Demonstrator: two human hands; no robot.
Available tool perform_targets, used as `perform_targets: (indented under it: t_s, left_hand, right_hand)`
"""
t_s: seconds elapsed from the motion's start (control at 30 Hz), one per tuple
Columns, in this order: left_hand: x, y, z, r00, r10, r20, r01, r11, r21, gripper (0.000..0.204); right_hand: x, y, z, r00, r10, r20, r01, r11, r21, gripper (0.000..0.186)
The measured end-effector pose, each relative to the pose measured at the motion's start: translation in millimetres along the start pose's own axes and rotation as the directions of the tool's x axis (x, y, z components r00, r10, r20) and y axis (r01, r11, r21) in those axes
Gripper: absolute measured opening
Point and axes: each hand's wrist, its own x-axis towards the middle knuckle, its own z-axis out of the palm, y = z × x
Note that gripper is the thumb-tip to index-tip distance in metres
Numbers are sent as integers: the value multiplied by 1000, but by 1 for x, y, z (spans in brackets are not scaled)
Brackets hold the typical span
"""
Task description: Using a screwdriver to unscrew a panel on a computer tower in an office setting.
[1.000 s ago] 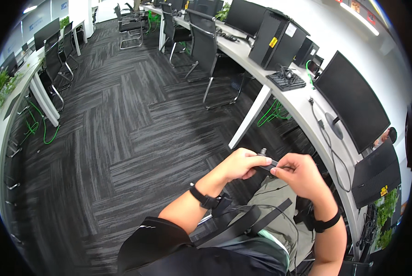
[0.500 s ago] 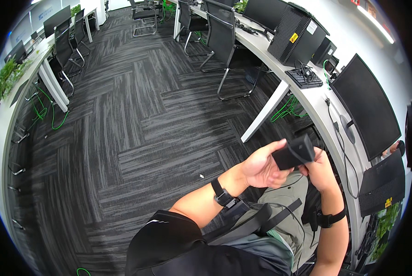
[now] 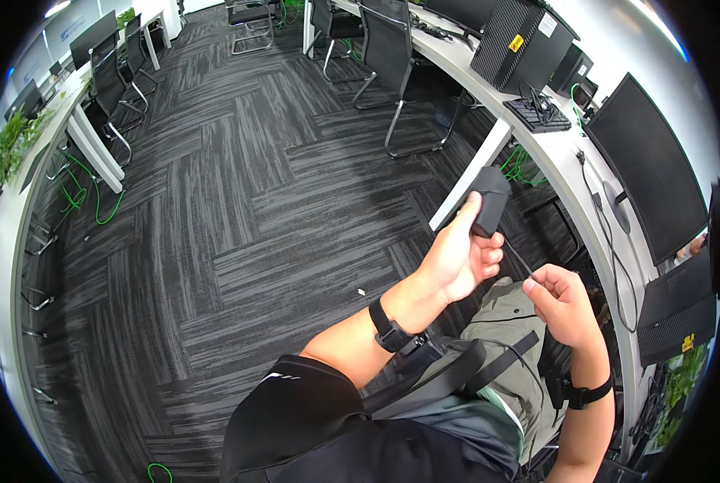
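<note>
My left hand (image 3: 464, 258) grips a small black block-shaped device (image 3: 489, 201), holding it up with the thumb along its side. A thin black cable (image 3: 514, 256) runs down from the device to my right hand (image 3: 561, 306), which pinches it between thumb and fingers, lower and to the right. Below my hands are my grey trousers (image 3: 489, 322), black straps (image 3: 489, 370) and another black cable. Black bands with small devices sit on both of my wrists.
The desk (image 3: 569, 169) along the right holds monitors (image 3: 645, 161), computer towers (image 3: 521, 44), a keyboard (image 3: 537, 113) and cables. Black chairs (image 3: 384, 64) stand beside it. Another desk (image 3: 14, 217) with plants lines the left. Green cables (image 3: 525, 165) lie underneath. Patterned carpet (image 3: 255, 201) runs between.
My left hand has raised the black device upward and away from my body. My right hand has separated from it and moved lower, with the cable now stretched between them.
</note>
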Motion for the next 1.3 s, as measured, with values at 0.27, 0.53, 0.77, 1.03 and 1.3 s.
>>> perform_targets:
  t_s: [0.27, 0.53, 0.77, 1.03, 1.3]
  left_hand:
    - [-13, 18, -17, 988, 123, 94, -102, 57, 993, 43]
    - [-11, 21, -30, 732, -3, 681, -136, 979, 151, 61]
    - [-12, 26, -22, 821, 526, 222, -91, -263, 960, 52]
    - [-13, 20, -19, 847, 100, 522, -259, 935, 241, 45]
    - [-21, 39, 11, 969, 195, 154, -70, -382, 921, 47]
  right_hand:
    - [8, -18, -10, 992, -127, 7, 127, 992, 15, 13]
    - [38, 9, 11, 995, -81, 55, 69, 979, 190, 21]
    - [35, 16, 13, 982, -186, -38, 186, 982, 10, 21]
    - [32, 11, 6, 968, -212, 133, 194, 971, 136, 33]
    - [16, 21, 9, 936, -347, 64, 352, 903, -246, 32]
